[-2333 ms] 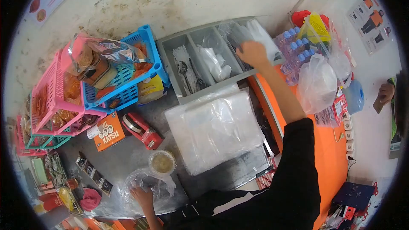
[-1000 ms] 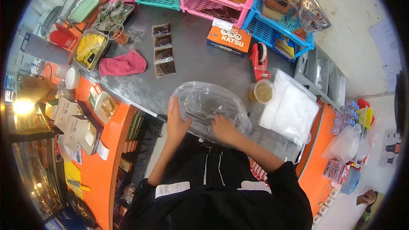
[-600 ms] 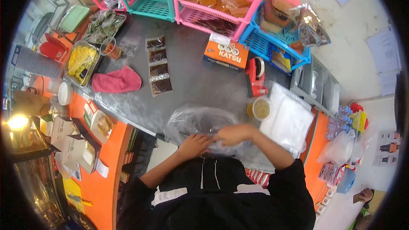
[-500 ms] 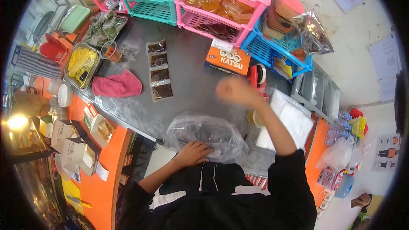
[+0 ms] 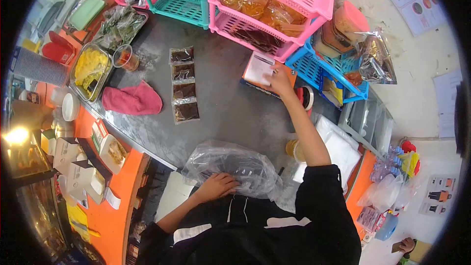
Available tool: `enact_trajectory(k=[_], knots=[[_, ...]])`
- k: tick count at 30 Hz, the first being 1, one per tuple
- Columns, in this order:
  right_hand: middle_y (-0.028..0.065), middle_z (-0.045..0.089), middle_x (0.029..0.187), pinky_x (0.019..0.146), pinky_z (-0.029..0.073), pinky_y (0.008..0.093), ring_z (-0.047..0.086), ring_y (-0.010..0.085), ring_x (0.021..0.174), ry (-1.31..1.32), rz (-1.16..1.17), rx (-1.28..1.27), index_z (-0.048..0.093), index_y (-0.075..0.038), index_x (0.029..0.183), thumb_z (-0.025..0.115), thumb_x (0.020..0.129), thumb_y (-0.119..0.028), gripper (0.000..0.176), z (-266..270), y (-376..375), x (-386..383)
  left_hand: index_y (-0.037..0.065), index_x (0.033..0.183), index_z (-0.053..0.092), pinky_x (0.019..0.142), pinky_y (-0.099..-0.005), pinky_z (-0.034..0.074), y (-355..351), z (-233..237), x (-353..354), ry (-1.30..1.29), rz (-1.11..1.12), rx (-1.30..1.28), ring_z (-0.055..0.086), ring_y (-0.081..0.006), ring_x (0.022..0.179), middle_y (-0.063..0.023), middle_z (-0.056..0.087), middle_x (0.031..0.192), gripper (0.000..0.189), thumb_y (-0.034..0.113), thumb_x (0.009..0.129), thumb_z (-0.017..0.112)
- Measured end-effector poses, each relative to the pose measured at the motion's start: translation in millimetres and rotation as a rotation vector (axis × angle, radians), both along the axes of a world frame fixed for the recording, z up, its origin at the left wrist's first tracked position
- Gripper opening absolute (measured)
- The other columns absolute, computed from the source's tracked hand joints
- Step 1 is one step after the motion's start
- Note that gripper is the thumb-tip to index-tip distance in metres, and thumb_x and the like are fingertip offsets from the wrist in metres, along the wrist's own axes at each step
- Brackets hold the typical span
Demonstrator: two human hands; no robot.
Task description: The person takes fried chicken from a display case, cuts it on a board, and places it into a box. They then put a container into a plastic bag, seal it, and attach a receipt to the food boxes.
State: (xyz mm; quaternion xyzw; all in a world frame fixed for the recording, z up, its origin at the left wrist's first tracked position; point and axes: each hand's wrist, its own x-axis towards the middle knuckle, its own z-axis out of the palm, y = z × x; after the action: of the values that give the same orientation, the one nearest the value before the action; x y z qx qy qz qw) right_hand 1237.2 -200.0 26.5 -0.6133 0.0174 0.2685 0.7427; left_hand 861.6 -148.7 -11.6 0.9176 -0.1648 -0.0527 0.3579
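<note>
My left hand (image 5: 217, 187) rests at the counter's front edge, its fingers closed over the near rim of a clear plastic bag (image 5: 245, 164). The bag lies puffed and crumpled against my body. My right hand (image 5: 279, 81) is stretched forward to the orange katsu box (image 5: 286, 72). Its fingers pinch the edge of a white sheet of paper (image 5: 258, 68) that covers much of the box top. A red tape dispenser (image 5: 307, 99) stands just right of that hand, partly hidden by the wrist. Under my forearm, a small tub (image 5: 294, 151) of yellowish content shows in part.
Several joined dark sauce sachets (image 5: 184, 87) lie mid-counter. To their left are a pink cloth (image 5: 132, 99), a cup (image 5: 126, 59) and a tray of yellow food (image 5: 91, 71). Pink (image 5: 314, 0) and blue baskets (image 5: 306, 59) line the back. White plastic bags (image 5: 331, 140) lie at right.
My right hand has moved forward from above the counter onto the box. The white paper there now covers more of the box top. My left hand stays on the bag.
</note>
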Motion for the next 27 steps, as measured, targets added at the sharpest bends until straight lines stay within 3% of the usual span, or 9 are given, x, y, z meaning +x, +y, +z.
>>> enact_trajectory(k=[2, 4, 6, 10, 12, 16, 17, 24, 27], knots=[[0.0185, 0.047, 0.108, 0.068, 0.046, 0.0420, 0.055, 0.0323, 0.089, -0.906, 0.544, -1.018, 0.048, -0.005, 0.093, 0.070, 0.069, -0.015, 0.035, -2.0, -13.6, 0.4, 0.012, 0.107, 0.057, 0.085, -0.0361, 0.040, 0.7, 2.7, 0.1, 0.015, -0.001, -0.007, 0.049, -0.0227, 0.102, -0.0046, 0.055, 0.105, 0.030, 0.032, 0.086, 0.050], [0.0164, 0.045, 0.116, 0.080, 0.039, 0.0515, 0.046, 0.0371, 0.106, -1.071, 0.481, -1.153, 0.053, -0.007, 0.094, 0.074, 0.062, -0.021, 0.041, 20.1, -15.1, -4.1, 0.012, 0.107, 0.057, 0.084, -0.0362, 0.040, 1.3, 4.0, 3.2, 0.024, 0.002, -0.013, 0.049, -0.0226, 0.102, -0.0044, 0.055, 0.105, 0.030, 0.032, 0.086, 0.050], [0.0178, 0.033, 0.133, 0.088, 0.034, 0.0541, 0.027, 0.0371, 0.125, -1.414, 0.541, -1.085, 0.048, -0.012, 0.120, 0.072, 0.064, -0.041, 0.068, 29.9, -18.1, 4.3, 0.012, 0.107, 0.057, 0.084, -0.0360, 0.040, 2.0, 3.9, 1.8, -0.008, 0.008, -0.017, 0.049, -0.0224, 0.102, -0.0047, 0.055, 0.104, 0.029, 0.032, 0.087, 0.049], [0.0219, 0.013, 0.143, 0.094, 0.024, 0.0587, 0.013, 0.0389, 0.132, -1.350, 0.601, -1.297, 0.029, -0.018, 0.137, 0.063, 0.065, -0.061, 0.091, -3.6, -18.4, -13.8, 0.012, 0.107, 0.056, 0.085, -0.0360, 0.040, 0.9, 6.4, -1.5, 0.018, 0.018, -0.018, 0.048, -0.0226, 0.102, -0.0054, 0.055, 0.104, 0.030, 0.032, 0.087, 0.049], [0.0231, 0.005, 0.145, 0.096, 0.016, 0.0615, 0.006, 0.0403, 0.133, -1.082, 0.752, -1.300, 0.018, -0.020, 0.141, 0.054, 0.065, -0.071, 0.099, 4.4, -17.9, -41.0, 0.013, 0.114, 0.054, 0.090, -0.0396, 0.038, 1.1, 7.9, -5.1, 0.113, 0.006, -0.028, 0.047, -0.0252, 0.108, -0.0078, 0.054, 0.111, 0.033, 0.029, 0.086, 0.051], [0.0243, 0.012, 0.141, 0.096, 0.015, 0.0628, 0.013, 0.0424, 0.130, -1.203, 0.960, -1.206, 0.027, -0.018, 0.137, 0.072, 0.052, -0.058, 0.104, 16.2, -22.8, -77.6, 0.014, 0.115, 0.054, 0.091, -0.0408, 0.037, 1.0, 3.5, -15.5, 0.103, 0.030, -0.054, 0.045, -0.0257, 0.111, -0.0090, 0.051, 0.116, 0.034, 0.028, 0.085, 0.053], [0.0241, 0.019, 0.137, 0.093, 0.021, 0.0631, 0.020, 0.0426, 0.126, -1.447, 0.816, -1.102, 0.032, -0.018, 0.134, 0.077, 0.046, -0.046, 0.103, 12.7, -25.9, -83.6, 0.015, 0.116, 0.053, 0.091, -0.0411, 0.036, 0.7, 1.9, -19.2, 0.039, 0.035, 0.015, 0.044, -0.0258, 0.112, -0.0094, 0.049, 0.118, 0.034, 0.027, 0.084, 0.053], [0.0180, 0.033, 0.122, 0.084, 0.033, 0.0605, 0.035, 0.0412, 0.111, -1.093, 0.671, -0.995, 0.037, -0.018, 0.125, 0.075, 0.046, -0.032, 0.089, 15.5, -22.8, -102.7, 0.021, 0.123, 0.048, 0.094, -0.0446, 0.032, -5.3, 22.3, -46.7, 0.029, 0.174, 0.214, 0.040, -0.0258, 0.115, -0.0098, 0.044, 0.121, 0.041, 0.027, 0.083, 0.054], [0.0181, 0.035, 0.121, 0.087, 0.031, 0.0559, 0.037, 0.0404, 0.110, -1.430, 0.715, -0.823, 0.039, -0.020, 0.123, 0.074, 0.046, -0.029, 0.086, 80.2, -42.8, -138.9, 0.020, 0.124, 0.047, 0.097, -0.0454, 0.031, -6.3, 23.0, -52.3, 0.020, 0.216, 0.210, 0.039, -0.0254, 0.118, -0.0096, 0.042, 0.124, 0.042, 0.026, 0.083, 0.055]])
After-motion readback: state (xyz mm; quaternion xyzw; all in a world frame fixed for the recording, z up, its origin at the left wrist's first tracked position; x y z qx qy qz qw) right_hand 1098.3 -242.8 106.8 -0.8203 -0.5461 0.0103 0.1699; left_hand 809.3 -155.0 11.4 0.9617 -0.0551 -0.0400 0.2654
